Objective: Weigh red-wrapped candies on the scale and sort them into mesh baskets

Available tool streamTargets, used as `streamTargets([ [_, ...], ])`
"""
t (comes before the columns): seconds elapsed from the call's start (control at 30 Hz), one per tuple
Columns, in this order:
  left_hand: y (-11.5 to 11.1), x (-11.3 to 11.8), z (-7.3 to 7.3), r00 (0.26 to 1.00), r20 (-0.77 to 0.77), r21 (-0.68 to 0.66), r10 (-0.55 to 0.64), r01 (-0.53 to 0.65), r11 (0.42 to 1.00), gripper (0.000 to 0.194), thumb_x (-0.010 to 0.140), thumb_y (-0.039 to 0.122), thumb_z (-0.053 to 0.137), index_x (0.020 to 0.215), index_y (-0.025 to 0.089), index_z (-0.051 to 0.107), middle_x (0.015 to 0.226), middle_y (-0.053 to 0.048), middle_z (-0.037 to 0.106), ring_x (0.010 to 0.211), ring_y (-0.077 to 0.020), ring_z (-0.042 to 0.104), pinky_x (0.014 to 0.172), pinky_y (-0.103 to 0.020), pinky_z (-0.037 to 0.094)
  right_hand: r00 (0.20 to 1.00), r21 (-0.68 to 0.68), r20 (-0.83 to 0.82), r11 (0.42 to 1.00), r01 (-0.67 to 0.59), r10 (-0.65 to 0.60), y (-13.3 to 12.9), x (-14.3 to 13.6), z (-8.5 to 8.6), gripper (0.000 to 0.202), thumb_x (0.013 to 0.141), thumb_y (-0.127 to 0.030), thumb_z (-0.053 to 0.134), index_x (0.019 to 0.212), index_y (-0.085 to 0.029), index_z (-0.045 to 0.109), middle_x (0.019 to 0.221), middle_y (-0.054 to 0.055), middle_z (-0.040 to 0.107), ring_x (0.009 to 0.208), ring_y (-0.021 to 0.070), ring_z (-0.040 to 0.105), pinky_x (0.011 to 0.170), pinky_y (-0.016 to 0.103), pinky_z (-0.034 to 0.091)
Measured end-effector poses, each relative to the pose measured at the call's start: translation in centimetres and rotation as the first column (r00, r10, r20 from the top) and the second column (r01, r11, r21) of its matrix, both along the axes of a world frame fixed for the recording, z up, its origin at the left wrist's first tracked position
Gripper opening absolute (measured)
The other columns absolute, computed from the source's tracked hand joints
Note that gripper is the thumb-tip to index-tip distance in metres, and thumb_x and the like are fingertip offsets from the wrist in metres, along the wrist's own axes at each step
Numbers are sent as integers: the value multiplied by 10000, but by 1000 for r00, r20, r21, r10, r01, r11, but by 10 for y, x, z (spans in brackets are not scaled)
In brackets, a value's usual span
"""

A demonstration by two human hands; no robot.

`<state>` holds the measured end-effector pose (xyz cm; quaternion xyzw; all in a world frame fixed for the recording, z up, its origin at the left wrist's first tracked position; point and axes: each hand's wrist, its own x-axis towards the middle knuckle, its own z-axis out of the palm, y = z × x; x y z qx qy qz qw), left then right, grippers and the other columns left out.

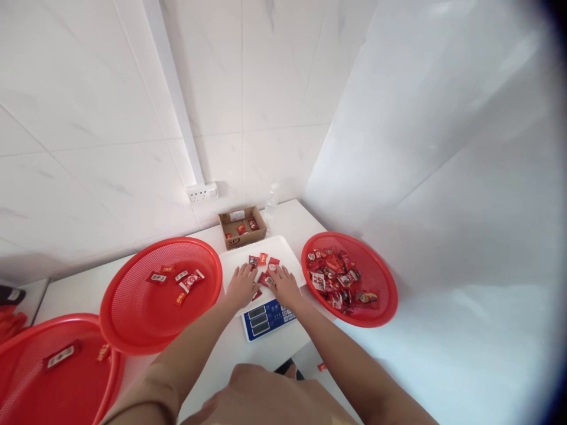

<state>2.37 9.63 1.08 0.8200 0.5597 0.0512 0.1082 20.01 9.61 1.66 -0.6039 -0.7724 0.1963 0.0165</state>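
Observation:
Both hands rest over the white tray [290,248] of a digital scale [270,317], among several small red wrapped snack packets [273,264]. My left hand [241,287] lies at the tray's left part, fingers apart, with packets beside and partly under its fingertips. On the right part, my right hand [286,287] has its fingers spread and its fingertips at a red packet [266,279]. An orange-red packet [263,258] lies beyond the hands. What is under the palms is hidden.
A red basket [384,295] full of packets stands right. Two red baskets [133,295] [113,383] with a few packets stand left. Behind the scale are an open cardboard box [245,238] and a clear bottle [271,200]. Walls close off the back and right.

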Motion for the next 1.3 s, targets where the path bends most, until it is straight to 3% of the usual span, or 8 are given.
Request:
streamTargets([
  [0.2, 20, -4, 5, 996, -56, -160, -65, 55, 986, 563, 888, 419, 407, 1419, 242, 347, 1536, -68, 252, 1415, -305, 155, 1122, -539, 157, 998, -3, 14, 998, -63, 63, -6, 5, -4, 475, 891, -228, 404, 1364, -272, 411, 1507, 77, 295, 1396, 304, 181, 1074, 535, 204],
  [0.37, 13, -10, 8, 995, -56, -157, -80, 70, 985, 563, 880, 491, 395, 1377, 227, 410, 1514, -104, 297, 1409, -299, 184, 1118, -541, 161, 1000, 5, -4, 1000, -27, 27, 1, 15, -3, 474, 867, -226, 444, 1341, -253, 439, 1471, 85, 353, 1378, 312, 220, 1061, 529, 233],
  [0.5, 2, -16, 12, 995, -48, -213, -87, 75, 974, 655, 783, 525, 545, 1356, 232, 420, 1525, -126, 257, 1403, -316, 192, 1105, -550, 181, 998, 54, -48, 998, -34, 37, 10, 10, -3, 398, 856, -226, 461, 1249, -224, 526, 1401, 98, 444, 1343, 283, 291, 1053, 490, 272],
  [0.67, -2, -22, 16, 995, -12, -222, -101, 95, 970, 563, 747, 352, 623, 1283, 248, 484, 1518, -99, 280, 1360, -300, 298, 1084, -487, 273, 991, 75, -105, 994, -76, 84, 16, -2, -2, 282, 867, -250, 450, 1087, -250, 627, 1278, 37, 567, 1302, 241, 353, 1062, 442, 283],
  [0.83, 0, -25, 10, 996, 70, -202, -64, 77, 976, 545, 771, 248, 571, 1306, 201, 475, 1484, -99, 345, 1321, -268, 366, 1075, -406, 329, 995, 114, -82, 992, -53, 62, 25, -10, 2, 397, 894, -269, 389, 1259, -218, 538, 1405, 72, 453, 1333, 240, 311, 1059, 416, 289],
  [0.97, -1, -26, 5, 993, 111, -173, -48, 66, 983, 567, 757, 252, 584, 1309, 184, 472, 1489, -115, 327, 1340, -276, 339, 1089, -409, 317, 996, 53, -36, 995, -80, 82, 40, -15, 7, 503, 900, -319, 382, 1394, -224, 383, 1508, 75, 293, 1392, 296, 172, 1060, 518, 240],
  [1.1, -2, -28, 1, 995, 90, -182, -40, 56, 982, 566, 761, 266, 589, 1308, 186, 469, 1492, -127, 322, 1372, -295, 283, 1106, -455, 282, 989, -33, -58, 990, -137, 135, 42, -17, 4, 471, 905, -351, 376, 1363, -256, 435, 1490, 40, 340, 1392, 313, 169, 1060, 567, 213],
  [1.3, -1, -29, -4, 994, 111, -207, -6, 29, 978, 698, 759, 282, 592, 1403, 224, 330, 1526, -104, 264, 1407, -280, 199, 1122, -480, 228, 971, 9, -164, 984, -177, 176, 25, -13, -3, 482, 877, -236, 407, 1357, -259, 452, 1437, 45, 426, 1381, 250, 235, 1094, 473, 225],
])
